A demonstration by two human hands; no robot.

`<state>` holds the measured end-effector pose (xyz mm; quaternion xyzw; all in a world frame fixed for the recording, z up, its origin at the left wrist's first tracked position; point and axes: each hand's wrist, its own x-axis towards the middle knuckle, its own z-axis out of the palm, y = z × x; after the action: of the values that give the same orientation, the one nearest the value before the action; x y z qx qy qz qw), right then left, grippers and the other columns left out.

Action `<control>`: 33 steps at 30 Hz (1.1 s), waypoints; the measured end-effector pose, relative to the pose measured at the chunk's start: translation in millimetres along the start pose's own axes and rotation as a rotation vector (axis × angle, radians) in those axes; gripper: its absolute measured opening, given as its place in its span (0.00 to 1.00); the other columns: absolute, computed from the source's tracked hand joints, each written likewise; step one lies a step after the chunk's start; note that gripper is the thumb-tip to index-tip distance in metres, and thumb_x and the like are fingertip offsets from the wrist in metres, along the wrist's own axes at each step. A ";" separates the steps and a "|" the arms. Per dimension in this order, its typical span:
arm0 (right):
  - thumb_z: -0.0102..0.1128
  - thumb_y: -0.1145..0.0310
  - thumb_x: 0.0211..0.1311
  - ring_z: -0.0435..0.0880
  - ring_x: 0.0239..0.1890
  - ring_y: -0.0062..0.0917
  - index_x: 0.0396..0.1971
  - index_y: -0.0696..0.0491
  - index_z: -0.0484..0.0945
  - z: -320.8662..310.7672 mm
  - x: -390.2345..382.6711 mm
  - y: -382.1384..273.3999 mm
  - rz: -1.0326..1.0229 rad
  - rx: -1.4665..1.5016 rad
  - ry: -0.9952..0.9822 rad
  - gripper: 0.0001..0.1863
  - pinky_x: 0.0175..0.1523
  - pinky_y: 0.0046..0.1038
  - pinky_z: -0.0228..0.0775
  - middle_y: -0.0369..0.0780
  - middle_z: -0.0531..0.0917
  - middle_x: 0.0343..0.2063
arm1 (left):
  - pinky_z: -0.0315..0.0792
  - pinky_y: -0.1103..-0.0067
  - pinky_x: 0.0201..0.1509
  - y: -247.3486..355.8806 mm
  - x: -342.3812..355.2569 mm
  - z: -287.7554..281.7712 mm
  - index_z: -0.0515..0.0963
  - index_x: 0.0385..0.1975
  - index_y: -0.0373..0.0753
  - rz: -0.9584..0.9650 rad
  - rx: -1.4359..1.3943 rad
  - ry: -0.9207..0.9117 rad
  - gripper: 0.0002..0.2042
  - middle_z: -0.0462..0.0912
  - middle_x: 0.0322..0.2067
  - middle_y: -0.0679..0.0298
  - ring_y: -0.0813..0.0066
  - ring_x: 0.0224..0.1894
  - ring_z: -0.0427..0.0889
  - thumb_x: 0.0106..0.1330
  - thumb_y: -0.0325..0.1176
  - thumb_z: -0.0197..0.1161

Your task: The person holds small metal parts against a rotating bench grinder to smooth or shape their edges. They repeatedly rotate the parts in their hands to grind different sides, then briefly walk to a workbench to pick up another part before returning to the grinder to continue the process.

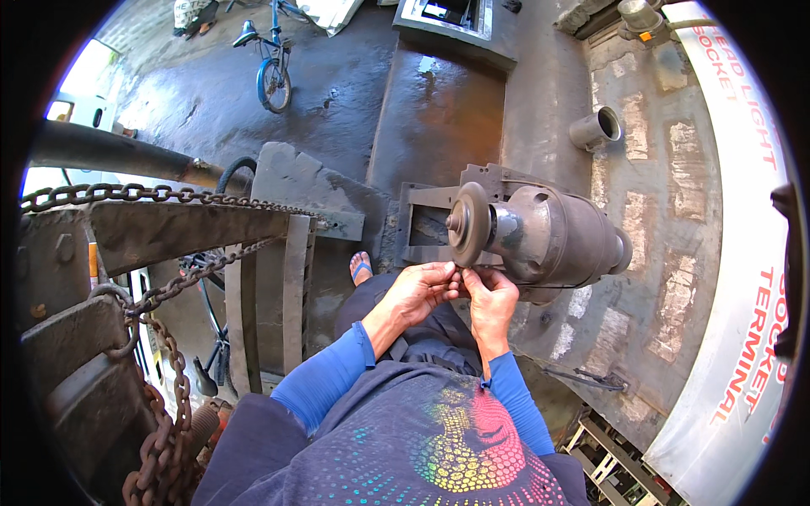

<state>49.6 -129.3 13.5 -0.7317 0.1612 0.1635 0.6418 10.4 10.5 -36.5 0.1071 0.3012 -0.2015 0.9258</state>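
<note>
A bench grinder (553, 234) with a round grinding wheel (469, 224) stands in front of me on a metal frame (426, 221). Just below the wheel's near edge, my left hand (422, 291) and my right hand (491, 297) meet at the fingertips. Both are closed in a pinch, thumbs against curled fingers. Whatever they pinch is too small or too hidden to make out. I cannot tell whether it touches the wheel.
Rusty chains (169, 196) hang from heavy steel beams (186, 232) at the left. A metal pipe piece (597, 129) sits beyond the grinder, near a worn brick wall (637, 228). A white printed banner (734, 253) lines the right. Farther off stands a blue bicycle (272, 72).
</note>
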 end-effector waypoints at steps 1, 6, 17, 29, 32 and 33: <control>0.66 0.76 0.65 0.85 0.25 0.23 0.35 0.65 0.82 -0.1 0.3 0.5 0.006 0.004 0.003 0.07 0.33 0.25 0.81 0.41 0.86 0.28 | 0.82 0.80 0.42 -0.3 -0.3 0.6 0.79 0.45 0.31 0.002 0.002 0.003 0.09 0.84 0.37 0.62 0.75 0.37 0.84 0.73 0.30 0.61; 0.68 0.73 0.63 0.82 0.27 0.17 0.33 0.63 0.83 -0.5 4.1 4.6 0.037 -0.020 -0.013 0.08 0.32 0.21 0.76 0.37 0.86 0.27 | 0.82 0.80 0.41 3.8 -6.7 4.0 0.79 0.47 0.29 0.064 0.063 0.011 0.10 0.85 0.37 0.60 0.74 0.36 0.84 0.72 0.29 0.61; 0.67 0.72 0.65 0.83 0.34 0.15 0.44 0.62 0.84 -9.6 -10.8 1.1 -0.248 -0.473 -0.037 0.11 0.41 0.21 0.76 0.38 0.88 0.33 | 0.83 0.78 0.40 -4.1 -8.7 5.5 0.81 0.46 0.28 0.215 0.319 0.073 0.11 0.86 0.37 0.58 0.75 0.35 0.84 0.72 0.31 0.62; 0.67 0.69 0.65 0.85 0.33 0.19 0.40 0.61 0.85 1.9 -5.4 -3.0 -0.219 -0.327 -0.024 0.10 0.41 0.25 0.77 0.41 0.89 0.32 | 0.82 0.78 0.44 -7.3 -2.2 1.0 0.79 0.46 0.30 0.176 0.105 0.025 0.11 0.85 0.39 0.59 0.73 0.37 0.85 0.73 0.32 0.61; 0.67 0.69 0.65 0.84 0.32 0.18 0.40 0.62 0.85 -0.8 -3.7 -2.0 -0.213 -0.313 -0.036 0.11 0.40 0.24 0.77 0.40 0.89 0.31 | 0.82 0.78 0.42 -7.4 -5.9 7.1 0.80 0.46 0.29 0.150 0.080 0.049 0.11 0.86 0.37 0.59 0.74 0.35 0.85 0.72 0.32 0.62; 0.67 0.69 0.66 0.84 0.32 0.18 0.40 0.62 0.85 -1.8 -5.8 -6.8 -0.209 -0.333 -0.033 0.11 0.39 0.24 0.76 0.40 0.89 0.31 | 0.82 0.78 0.42 -7.6 -5.7 7.5 0.80 0.46 0.29 0.148 0.077 0.044 0.11 0.86 0.37 0.59 0.74 0.36 0.85 0.72 0.32 0.62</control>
<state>47.5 -130.1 22.3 -0.8377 0.0447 0.1321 0.5281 6.7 3.1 -27.7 0.1688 0.3046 -0.1417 0.9266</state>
